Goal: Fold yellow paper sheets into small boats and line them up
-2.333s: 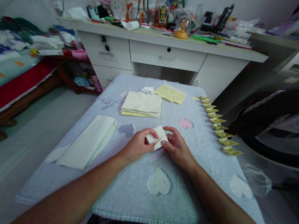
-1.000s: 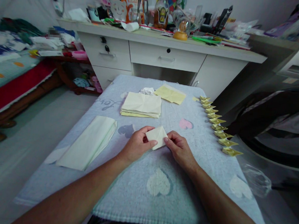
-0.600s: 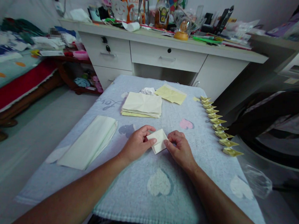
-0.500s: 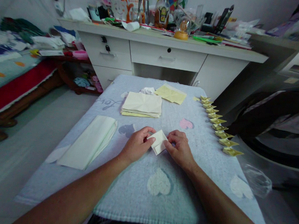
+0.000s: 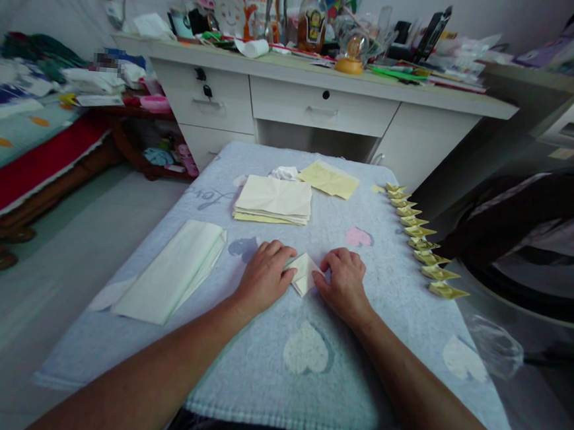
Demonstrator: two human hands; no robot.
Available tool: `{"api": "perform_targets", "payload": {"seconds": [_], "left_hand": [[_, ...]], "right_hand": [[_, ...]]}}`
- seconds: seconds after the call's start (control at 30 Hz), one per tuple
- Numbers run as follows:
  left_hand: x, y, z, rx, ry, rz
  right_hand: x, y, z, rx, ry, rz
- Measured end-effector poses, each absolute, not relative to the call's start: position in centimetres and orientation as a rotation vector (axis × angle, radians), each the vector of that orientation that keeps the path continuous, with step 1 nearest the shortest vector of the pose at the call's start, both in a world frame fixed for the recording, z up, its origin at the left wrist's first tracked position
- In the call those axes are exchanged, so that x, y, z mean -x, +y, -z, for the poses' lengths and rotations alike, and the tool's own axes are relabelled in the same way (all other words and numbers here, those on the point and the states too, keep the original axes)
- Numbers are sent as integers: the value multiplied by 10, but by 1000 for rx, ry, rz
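Observation:
A small folded piece of cream paper [image 5: 304,274], diamond-shaped with creases, lies between my hands at the middle of the cloth. My left hand [image 5: 266,273] pinches its left corner, thumb at the near side and fingers curled over the edge. On the opposite corner, my right hand [image 5: 344,280] grips with thumb and bent fingers; the fingertips beneath are partly hidden. Beyond the hands is a stack of creased cream sheets [image 5: 273,199]. A thick folded pale sheet bundle [image 5: 170,272] rests to the left of my left hand.
A row of several folded yellow paper pieces [image 5: 430,258] runs along the table's right edge. Yellow sheets [image 5: 330,180] and a crumpled white tissue [image 5: 284,173] lie at the back. A cluttered white desk [image 5: 325,112] stands behind, a front-loading washing machine [image 5: 567,124] to the right.
My left hand has turned more palm-down over the paper's left corner, covering more of it. The paper looks lower and flatter on the cloth. My right hand has shifted only slightly.

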State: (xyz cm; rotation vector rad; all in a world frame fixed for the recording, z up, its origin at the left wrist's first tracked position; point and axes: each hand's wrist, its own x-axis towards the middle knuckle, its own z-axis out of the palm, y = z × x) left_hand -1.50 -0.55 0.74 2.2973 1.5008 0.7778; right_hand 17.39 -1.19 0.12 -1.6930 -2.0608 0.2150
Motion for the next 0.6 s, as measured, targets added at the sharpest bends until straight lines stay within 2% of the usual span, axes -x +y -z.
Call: {"api": "perform_targets", "payload": {"seconds": [0.27, 0.6], "left_hand": [[18, 0, -6, -2345, 1064, -704], [15, -4, -7, -2369, 1168, -642]], "right_hand": [[-175, -13, -5, 1519, -2151, -347], [-173, -16, -11, 1450, -2289, -413]]}}
